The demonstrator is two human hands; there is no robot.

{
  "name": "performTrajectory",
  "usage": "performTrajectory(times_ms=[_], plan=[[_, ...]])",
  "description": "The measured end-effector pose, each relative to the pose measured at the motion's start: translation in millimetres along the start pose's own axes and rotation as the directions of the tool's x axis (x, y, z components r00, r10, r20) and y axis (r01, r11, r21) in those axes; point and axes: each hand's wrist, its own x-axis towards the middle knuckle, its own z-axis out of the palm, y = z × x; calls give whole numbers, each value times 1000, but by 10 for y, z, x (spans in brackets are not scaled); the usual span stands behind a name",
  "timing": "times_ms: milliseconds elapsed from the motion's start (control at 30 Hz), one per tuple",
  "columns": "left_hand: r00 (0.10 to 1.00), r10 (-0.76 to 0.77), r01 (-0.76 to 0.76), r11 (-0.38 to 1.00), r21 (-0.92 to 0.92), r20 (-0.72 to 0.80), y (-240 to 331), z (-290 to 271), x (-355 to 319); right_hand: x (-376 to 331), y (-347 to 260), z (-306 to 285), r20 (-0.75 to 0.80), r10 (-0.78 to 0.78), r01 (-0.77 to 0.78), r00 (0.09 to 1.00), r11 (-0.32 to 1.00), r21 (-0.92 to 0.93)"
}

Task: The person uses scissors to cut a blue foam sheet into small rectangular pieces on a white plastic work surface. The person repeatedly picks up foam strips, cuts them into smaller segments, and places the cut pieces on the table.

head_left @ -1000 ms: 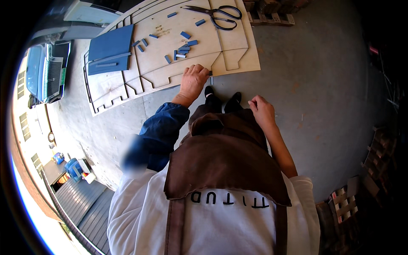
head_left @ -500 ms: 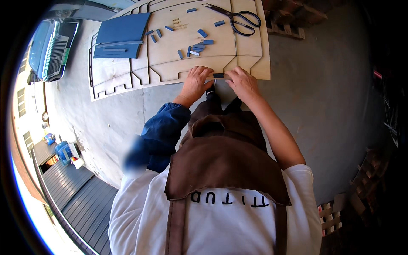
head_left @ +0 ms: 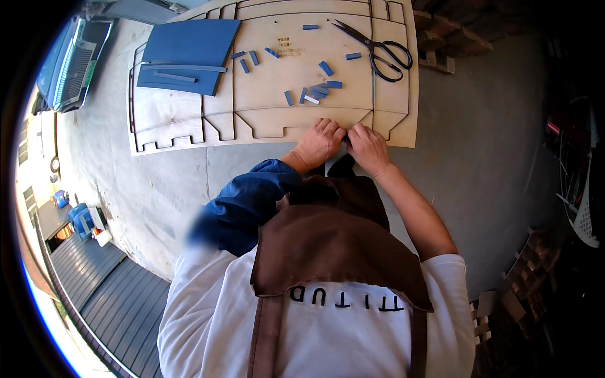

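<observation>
A wooden die board (head_left: 179, 120), set with dark cutting rules, lies in front of me. At its near edge my left hand (head_left: 320, 142) and my right hand (head_left: 368, 148) come together, fingertips almost meeting. Both are closed in a pinch around a small dark foam strip (head_left: 345, 137), mostly hidden by the fingers. Beyond my hands several short blue foam strips (head_left: 325, 67) lie scattered on the board, some in a loose pile. One small piece (head_left: 311, 99) there shows a white face.
Black-handled scissors (head_left: 386, 58) lie with blades apart at the board's right. A blue foam sheet (head_left: 183, 47) with narrow strips on it covers the upper left. Wooden pallets (head_left: 441, 60) stand at far right; a parked vehicle (head_left: 79, 63) is at far left.
My hands have drawn closer together, so the dark strip between them is now more covered. The board and the things on it have shifted right and down in view.
</observation>
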Motion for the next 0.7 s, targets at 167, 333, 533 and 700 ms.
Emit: performTrajectory(times_ms=[167, 333, 533, 700], plan=[[999, 8, 1, 982, -188, 43, -240, -208, 255, -2, -35, -36, 20, 55, -56, 998, 998, 15], [976, -212, 214, 976, 32, -41, -557, -323, 814, 27, -69, -173, 124, 126, -135, 984, 989, 67], [965, -251, 261, 946, -191, 72, -726, -437, 975, 91, -137, -234, 58, 410, -394, 910, 816, 423], [768, -368, 596, 111, -795, 525, -336, -524, 534, 201, -277, -74, 86, 649, -389, 756, 341, 856]])
